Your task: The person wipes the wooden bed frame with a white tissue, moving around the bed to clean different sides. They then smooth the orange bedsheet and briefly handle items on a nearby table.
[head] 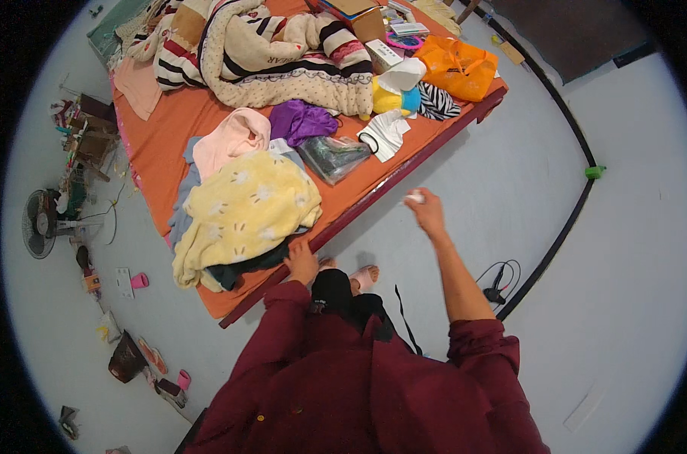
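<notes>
My right hand (427, 211) is raised over the floor, right of the bed, with its fingers closed on a small white thing, perhaps crumpled tissue. My left hand (302, 262) rests on the bed's near edge, beside a dark green cloth (252, 262); its fingertips are partly hidden. A yellow fleece (252, 204) lies in a heap over the dark cloth. Behind it are a pink cloth (230, 139), a purple cloth (301, 122) and a clear plastic bag (335, 158) with dark contents. A white pleated paper or cloth (386, 134) with a black loop lies near the bed's edge.
A patterned quilt (286, 74) covers the bed's far part. An orange bag (457, 67), a tissue box (383, 55) and a yellow plush toy (386, 101) sit at the far right. A standing fan (39, 223) is at left. A black cable (495, 294) lies on the floor at right.
</notes>
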`<state>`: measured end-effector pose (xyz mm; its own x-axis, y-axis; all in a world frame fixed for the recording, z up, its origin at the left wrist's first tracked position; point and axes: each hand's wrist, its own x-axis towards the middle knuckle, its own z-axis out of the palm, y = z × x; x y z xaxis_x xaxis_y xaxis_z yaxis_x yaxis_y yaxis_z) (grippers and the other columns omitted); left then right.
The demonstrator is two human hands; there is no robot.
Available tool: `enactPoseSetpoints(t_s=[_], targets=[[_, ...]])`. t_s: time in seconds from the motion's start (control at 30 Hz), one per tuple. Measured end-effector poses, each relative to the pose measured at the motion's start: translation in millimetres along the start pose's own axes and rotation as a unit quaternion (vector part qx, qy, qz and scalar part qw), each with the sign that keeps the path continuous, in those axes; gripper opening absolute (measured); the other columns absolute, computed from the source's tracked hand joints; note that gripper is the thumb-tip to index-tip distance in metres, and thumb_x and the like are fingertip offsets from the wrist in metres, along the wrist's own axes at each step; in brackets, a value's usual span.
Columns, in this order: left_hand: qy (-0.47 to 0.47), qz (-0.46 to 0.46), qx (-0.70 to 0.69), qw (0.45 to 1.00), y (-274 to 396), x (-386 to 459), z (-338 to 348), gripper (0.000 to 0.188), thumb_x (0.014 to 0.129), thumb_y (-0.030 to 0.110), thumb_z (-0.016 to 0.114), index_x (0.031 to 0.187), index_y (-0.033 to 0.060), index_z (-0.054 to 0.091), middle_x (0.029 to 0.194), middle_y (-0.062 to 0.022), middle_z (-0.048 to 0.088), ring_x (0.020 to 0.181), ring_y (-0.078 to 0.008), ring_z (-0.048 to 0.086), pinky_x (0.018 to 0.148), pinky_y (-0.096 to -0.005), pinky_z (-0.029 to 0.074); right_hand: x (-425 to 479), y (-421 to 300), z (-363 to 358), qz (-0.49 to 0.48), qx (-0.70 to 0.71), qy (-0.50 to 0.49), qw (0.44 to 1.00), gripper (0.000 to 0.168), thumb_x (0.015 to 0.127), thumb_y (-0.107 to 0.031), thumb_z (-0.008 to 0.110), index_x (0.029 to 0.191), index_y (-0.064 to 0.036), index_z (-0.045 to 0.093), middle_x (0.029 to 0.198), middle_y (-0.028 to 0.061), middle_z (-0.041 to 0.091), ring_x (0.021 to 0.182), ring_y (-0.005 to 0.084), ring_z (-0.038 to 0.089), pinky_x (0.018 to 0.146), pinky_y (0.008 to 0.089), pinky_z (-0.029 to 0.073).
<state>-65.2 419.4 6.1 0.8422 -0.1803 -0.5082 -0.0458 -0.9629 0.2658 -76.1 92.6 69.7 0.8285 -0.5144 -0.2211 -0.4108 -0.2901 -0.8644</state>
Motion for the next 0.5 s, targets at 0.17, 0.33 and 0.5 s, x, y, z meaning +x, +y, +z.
enactPoseSetpoints(t_s=[0.17, 0.33, 0.5], targets=[[0.071, -0.024, 0.048, 0.996, 38.4, 32.1, 28.3, 0.036, 0.08, 0.014, 0.055, 0.111, 0.0079, 0.039, 0.118, -0.0172, 0.04, 0.107, -0.0393, 0.043, 0.083, -0.0565, 0.032, 0.1, -27.5, 111.5, -0.114, -0.105, -0.088, 0.984, 0.023, 0.073, -0.01, 0.065, 0.093, -0.001, 0.06, 0.093, 0.0212, 0.055, 0.089, 0.0363, 0.054, 0.077, 0.0416, 0.044], [-0.013, -0.034, 0.101, 0.994, 36.4, 38.4, 34.2, 0.052, 0.081, 0.018, 0.061, 0.121, 0.0025, 0.031, 0.125, -0.0232, 0.032, 0.106, -0.0444, 0.04, 0.08, -0.058, 0.034, -11.0, -2.5, 152.7, -0.172, -0.121, -0.165, 0.964, 0.018, 0.074, -0.004, 0.06, 0.092, -0.006, 0.063, 0.087, 0.0174, 0.052, 0.087, 0.0356, 0.052, 0.074, 0.042, 0.043], [0.011, -0.027, 0.163, 0.986, 25.3, 35.2, 50.6, 0.051, 0.083, 0.015, 0.053, 0.127, 0.003, 0.03, 0.133, -0.0281, 0.029, 0.107, -0.0477, 0.042, 0.084, -0.0628, 0.03, 26.0, 8.0, 123.7, -0.212, -0.167, -0.193, 0.943, 0.015, 0.076, -0.004, 0.055, 0.091, -0.004, 0.061, 0.091, 0.0149, 0.051, 0.09, 0.0334, 0.051, 0.076, 0.0392, 0.044]])
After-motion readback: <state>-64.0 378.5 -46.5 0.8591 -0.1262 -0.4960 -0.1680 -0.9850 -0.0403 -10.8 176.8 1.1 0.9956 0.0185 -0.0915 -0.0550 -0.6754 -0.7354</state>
